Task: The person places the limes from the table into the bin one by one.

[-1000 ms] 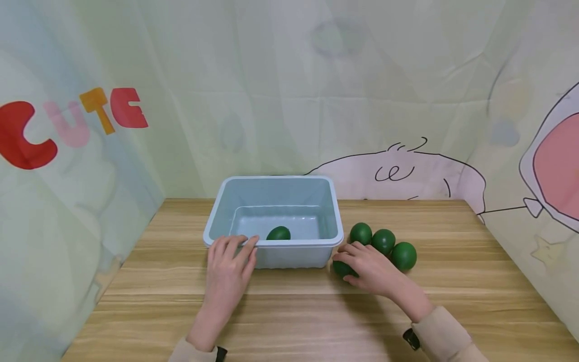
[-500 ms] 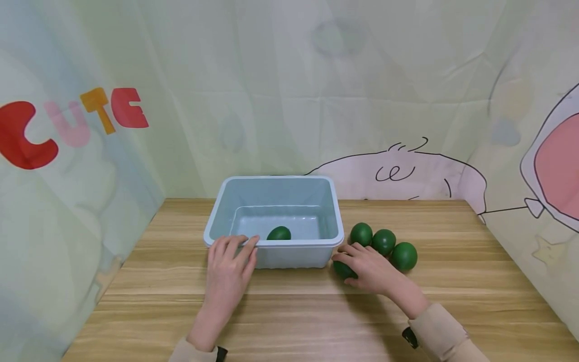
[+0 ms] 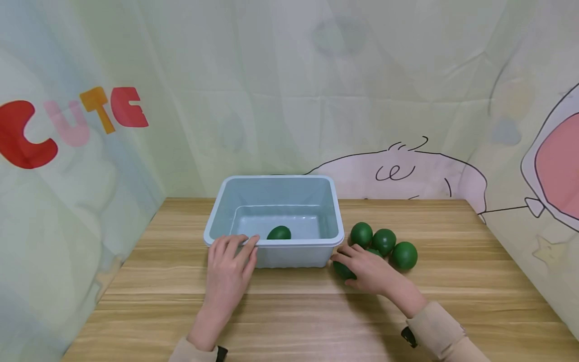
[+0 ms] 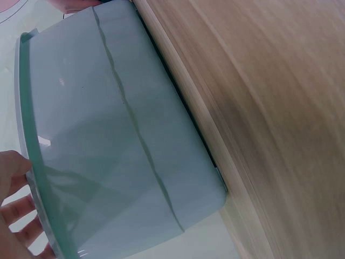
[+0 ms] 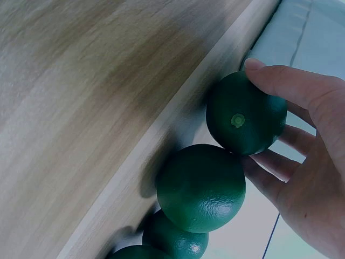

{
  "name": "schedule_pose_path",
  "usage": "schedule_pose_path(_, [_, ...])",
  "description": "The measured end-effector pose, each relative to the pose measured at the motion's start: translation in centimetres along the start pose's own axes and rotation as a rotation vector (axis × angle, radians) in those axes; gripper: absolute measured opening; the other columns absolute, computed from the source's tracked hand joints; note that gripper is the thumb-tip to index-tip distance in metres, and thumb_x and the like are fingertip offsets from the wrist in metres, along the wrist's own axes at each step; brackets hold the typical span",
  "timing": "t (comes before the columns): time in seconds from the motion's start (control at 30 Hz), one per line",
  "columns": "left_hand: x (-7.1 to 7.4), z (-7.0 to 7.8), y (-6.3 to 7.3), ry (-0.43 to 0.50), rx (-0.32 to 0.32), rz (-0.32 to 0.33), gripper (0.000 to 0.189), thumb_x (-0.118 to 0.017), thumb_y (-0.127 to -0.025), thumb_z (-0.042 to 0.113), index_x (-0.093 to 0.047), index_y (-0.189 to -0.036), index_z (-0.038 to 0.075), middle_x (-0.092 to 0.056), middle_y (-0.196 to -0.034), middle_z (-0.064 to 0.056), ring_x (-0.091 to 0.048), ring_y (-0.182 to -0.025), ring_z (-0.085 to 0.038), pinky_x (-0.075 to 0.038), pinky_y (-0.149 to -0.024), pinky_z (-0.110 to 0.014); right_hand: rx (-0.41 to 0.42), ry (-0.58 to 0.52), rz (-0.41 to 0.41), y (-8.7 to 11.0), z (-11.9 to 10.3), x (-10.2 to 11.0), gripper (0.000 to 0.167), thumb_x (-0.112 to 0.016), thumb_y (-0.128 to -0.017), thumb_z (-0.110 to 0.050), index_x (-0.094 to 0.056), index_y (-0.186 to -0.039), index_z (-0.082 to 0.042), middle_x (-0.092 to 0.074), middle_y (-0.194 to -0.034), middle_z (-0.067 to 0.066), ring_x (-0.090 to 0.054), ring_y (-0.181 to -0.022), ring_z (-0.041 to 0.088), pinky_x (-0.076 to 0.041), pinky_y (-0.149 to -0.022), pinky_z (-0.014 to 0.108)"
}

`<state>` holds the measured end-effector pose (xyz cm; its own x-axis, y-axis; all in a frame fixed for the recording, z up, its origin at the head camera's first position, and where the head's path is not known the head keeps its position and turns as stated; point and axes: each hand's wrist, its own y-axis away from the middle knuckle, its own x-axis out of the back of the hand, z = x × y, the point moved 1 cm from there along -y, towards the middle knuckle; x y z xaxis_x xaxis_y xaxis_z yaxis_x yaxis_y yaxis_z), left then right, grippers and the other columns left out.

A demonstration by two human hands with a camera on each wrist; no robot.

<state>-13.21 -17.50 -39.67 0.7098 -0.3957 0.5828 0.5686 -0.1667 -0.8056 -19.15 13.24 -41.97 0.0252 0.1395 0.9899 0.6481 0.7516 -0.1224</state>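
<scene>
Your right hand (image 3: 368, 269) pinches a green lime (image 5: 242, 127) beside the tub's near right corner

Your thumb and fingers close around that lime, and your left hand (image 3: 228, 269) grips the near rim of the pale blue tub (image 3: 294, 256); the held lime's pale stem scar points toward your right wrist camera, and it looks nearly round there, so you cannot tell its long axis. Compared with half a second ago, your right hand has shifted slightly and a sliver of another lime (image 3: 374, 252) now shows behind your knuckles; your left hand and the tub match. Farther out, three limes (image 3: 383, 242) sit close together on the wood-grain counter (image 3: 289, 311), one lime in the tub (image 3: 278, 233) lies with its long axis roughly left to right, and a printed curtain (image 3: 271, 125) hangs behind
</scene>
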Motion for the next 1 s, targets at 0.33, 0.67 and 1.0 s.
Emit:
schedule_pose_path(0.33, [0.05,0.08,-0.01,0.002,0.000,0.010,0.027,-0.073,-0.080,0.008,-0.073,-0.107,0.008,-0.065,-0.096,-0.012,-0.056,-0.094,-0.033,-0.042,-0.092,-0.051,-0.006,0.005,0.002,0.00,-0.08,-0.05,0.060,-0.083,-0.071,-0.018,-0.059,-0.126,-0.014,-0.056,-0.127,0.007,-0.057,-0.103,0.025,-0.055,-0.079,0.036])
schedule_pose_path(0.67, [-0.08,0.06,0.03,0.003,0.000,0.020,0.027,-0.074,-0.079,0.008,-0.073,-0.106,0.008,-0.066,-0.096,-0.012,-0.056,-0.094,-0.033,-0.042,-0.092,-0.052,0.002,0.012,0.008,0.09,-0.15,-0.08,0.060,-0.083,-0.072,-0.020,-0.060,-0.126,-0.014,-0.057,-0.124,0.006,-0.056,-0.101,0.023,-0.054,-0.080,0.035])
schedule_pose_path(1.0, [-0.09,-0.09,0.11,0.000,0.004,-0.006,0.023,-0.067,-0.086,0.013,-0.073,-0.107,0.008,-0.065,-0.096,-0.012,-0.056,-0.094,-0.033,-0.041,-0.093,-0.052,0.026,0.025,0.037,0.28,-0.43,-0.04,0.061,-0.085,-0.070,-0.023,-0.060,-0.125,-0.013,-0.056,-0.121,0.006,-0.055,-0.097,0.021,-0.054,-0.077,0.033])
